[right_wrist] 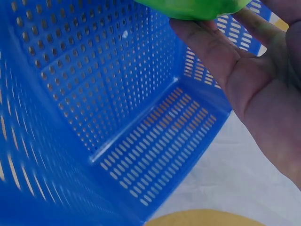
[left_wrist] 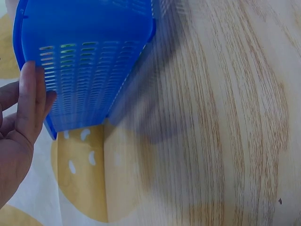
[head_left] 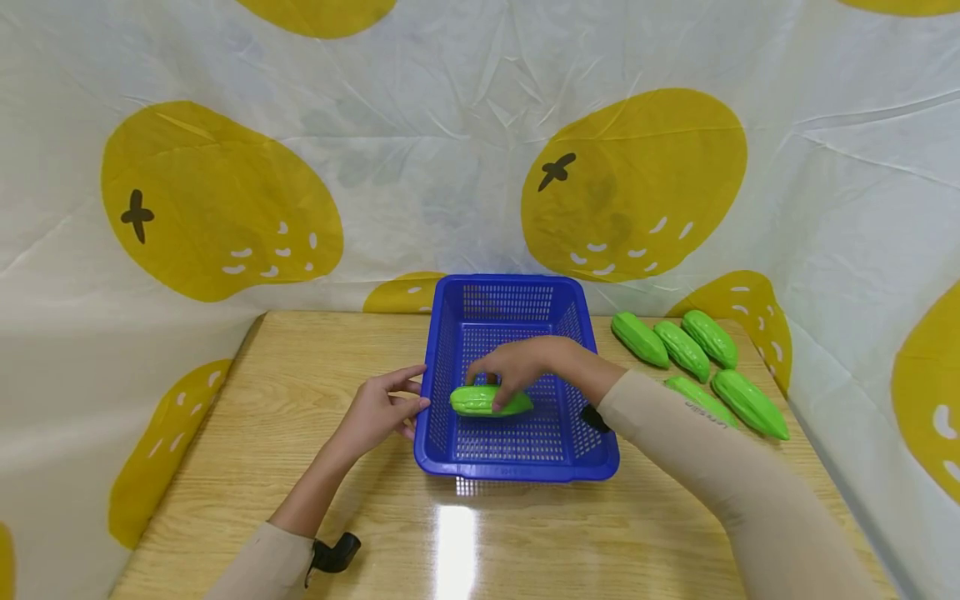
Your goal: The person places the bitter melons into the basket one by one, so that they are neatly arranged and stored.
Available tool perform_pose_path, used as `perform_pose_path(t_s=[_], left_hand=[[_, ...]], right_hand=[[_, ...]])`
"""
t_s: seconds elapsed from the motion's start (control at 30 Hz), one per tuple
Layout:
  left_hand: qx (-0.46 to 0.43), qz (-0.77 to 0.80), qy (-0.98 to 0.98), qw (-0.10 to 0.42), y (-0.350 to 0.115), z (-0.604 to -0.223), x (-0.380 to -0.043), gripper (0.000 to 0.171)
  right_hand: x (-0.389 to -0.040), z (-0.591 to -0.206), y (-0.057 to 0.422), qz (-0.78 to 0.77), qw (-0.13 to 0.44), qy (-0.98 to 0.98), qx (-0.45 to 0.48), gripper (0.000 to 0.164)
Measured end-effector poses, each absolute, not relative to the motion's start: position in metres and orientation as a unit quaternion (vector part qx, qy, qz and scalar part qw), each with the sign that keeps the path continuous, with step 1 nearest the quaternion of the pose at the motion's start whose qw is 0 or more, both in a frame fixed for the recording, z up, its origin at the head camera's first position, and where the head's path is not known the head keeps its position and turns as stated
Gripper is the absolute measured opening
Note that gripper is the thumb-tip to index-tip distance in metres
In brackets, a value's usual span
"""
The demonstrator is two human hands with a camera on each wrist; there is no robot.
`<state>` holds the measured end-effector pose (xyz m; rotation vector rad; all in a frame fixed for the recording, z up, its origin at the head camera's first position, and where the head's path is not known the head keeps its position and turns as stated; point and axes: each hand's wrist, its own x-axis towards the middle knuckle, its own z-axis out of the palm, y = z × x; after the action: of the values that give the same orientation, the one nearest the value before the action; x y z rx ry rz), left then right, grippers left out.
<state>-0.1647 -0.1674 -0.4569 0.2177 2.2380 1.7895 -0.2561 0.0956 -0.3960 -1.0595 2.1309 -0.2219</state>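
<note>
A blue plastic basket (head_left: 517, 472) with slotted walls stands on the wooden table. My left hand (head_left: 382, 408) holds its left rim, with fingers against the outer wall (left_wrist: 84, 80) just under the lip in the left wrist view. Inside the basket, my right hand (head_left: 517, 367) reaches in from the right and grips a bright green bitter melon (head_left: 474, 401), thumb on the near side and fingers on the far side. The bitter melon lies crosswise, close over the basket floor. In the right wrist view only its underside (right_wrist: 197, 8) shows, above the fingers.
Several more green bitter melons (head_left: 681, 350) lie on the table right of the basket, two of them nearer (head_left: 750, 404) beside the right forearm. A white cloth (head_left: 435, 192) with yellow fruit prints hangs behind the table (head_left: 322, 358).
</note>
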Motion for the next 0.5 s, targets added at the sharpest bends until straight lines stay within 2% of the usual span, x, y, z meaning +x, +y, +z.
perform_pose_path(t_s=[0.5], left_hand=[[0.075, 0.613, 0.776, 0.132, -0.168, -0.457, -0.164, 0.059]], right_hand=[[-0.250, -0.415, 0.089, -0.089, 0.399, 0.807, -0.427, 0.053]])
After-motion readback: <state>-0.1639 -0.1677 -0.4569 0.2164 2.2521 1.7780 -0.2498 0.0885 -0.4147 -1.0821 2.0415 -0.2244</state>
